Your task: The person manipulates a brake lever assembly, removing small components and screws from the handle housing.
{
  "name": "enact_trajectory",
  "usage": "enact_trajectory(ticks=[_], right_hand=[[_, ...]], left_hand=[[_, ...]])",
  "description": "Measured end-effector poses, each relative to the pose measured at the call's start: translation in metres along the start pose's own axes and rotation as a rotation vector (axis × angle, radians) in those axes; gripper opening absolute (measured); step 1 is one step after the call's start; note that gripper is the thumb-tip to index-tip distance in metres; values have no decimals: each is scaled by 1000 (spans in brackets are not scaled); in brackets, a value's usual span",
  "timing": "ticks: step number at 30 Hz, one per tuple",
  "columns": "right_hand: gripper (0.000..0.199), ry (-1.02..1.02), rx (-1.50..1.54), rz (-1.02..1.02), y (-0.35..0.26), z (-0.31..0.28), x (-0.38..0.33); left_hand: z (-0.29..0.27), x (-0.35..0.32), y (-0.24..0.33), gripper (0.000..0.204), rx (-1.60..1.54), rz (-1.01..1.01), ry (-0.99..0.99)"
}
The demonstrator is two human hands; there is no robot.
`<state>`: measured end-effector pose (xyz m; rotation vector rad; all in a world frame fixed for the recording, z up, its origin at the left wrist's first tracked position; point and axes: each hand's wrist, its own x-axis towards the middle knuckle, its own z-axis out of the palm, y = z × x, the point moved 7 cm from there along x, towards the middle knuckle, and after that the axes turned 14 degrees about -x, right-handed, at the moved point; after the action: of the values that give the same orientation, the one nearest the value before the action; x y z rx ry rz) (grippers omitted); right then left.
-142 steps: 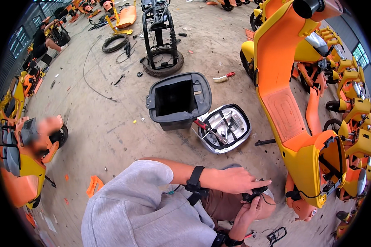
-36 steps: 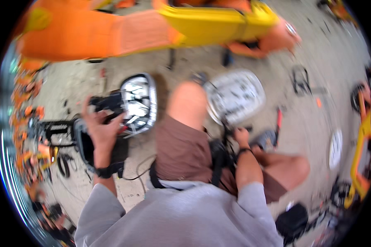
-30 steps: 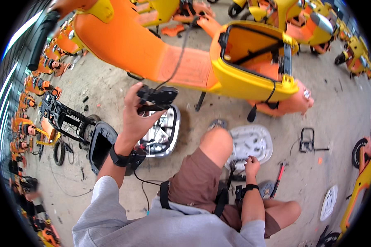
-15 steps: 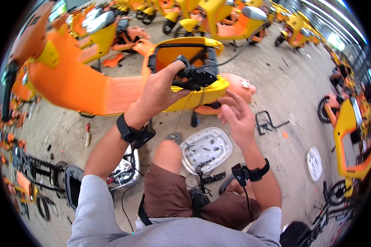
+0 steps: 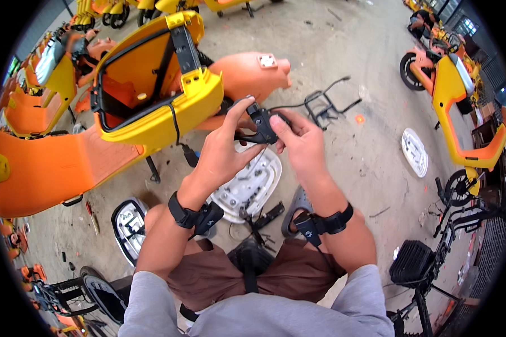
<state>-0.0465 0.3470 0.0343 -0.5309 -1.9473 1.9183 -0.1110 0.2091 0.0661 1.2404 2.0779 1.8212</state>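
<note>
In front of me, both hands grip a small black mechanical part (image 5: 262,124) with a thin cable or cord trailing off it. My left hand (image 5: 213,151) pinches its left side between thumb and fingers. On the other side, the thumb and curled fingers of my right hand (image 5: 306,149) close round its right end, partly hiding it. Just left of the hands stands a scooter body with an open yellow seat compartment (image 5: 157,132) and an orange footboard (image 5: 67,168). A black cable with a plug (image 5: 189,155) hangs from the compartment's side.
Below my hands, a white oval panel (image 5: 244,188) lies on the floor with small parts on it. A black metal frame (image 5: 323,109) rests beyond my right hand. Another white panel (image 5: 415,151) and a yellow scooter (image 5: 447,112) are at the right.
My right hand has moved from loosely open to gripping the black part along with my left. The view has turned right, so the scooter now appears farther left.
</note>
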Motion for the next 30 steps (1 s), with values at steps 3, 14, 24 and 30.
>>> enact_trajectory(ticks=[3,14,24,30], right_hand=[[30,-59,-38,116,10,-2,-3],[40,-117,-266,90,9,-6,3],[48,-135,-308,67,11,-7,4],[50,-195,-189,145,14,-6,3]], left_hand=[[8,-16,-13,87,-59,-40,29],[6,-22,-26,59,-270,-208,39],[11,-27,-26,54,-473,-353,-89],[11,-28,-25,57,-476,-350,-98]])
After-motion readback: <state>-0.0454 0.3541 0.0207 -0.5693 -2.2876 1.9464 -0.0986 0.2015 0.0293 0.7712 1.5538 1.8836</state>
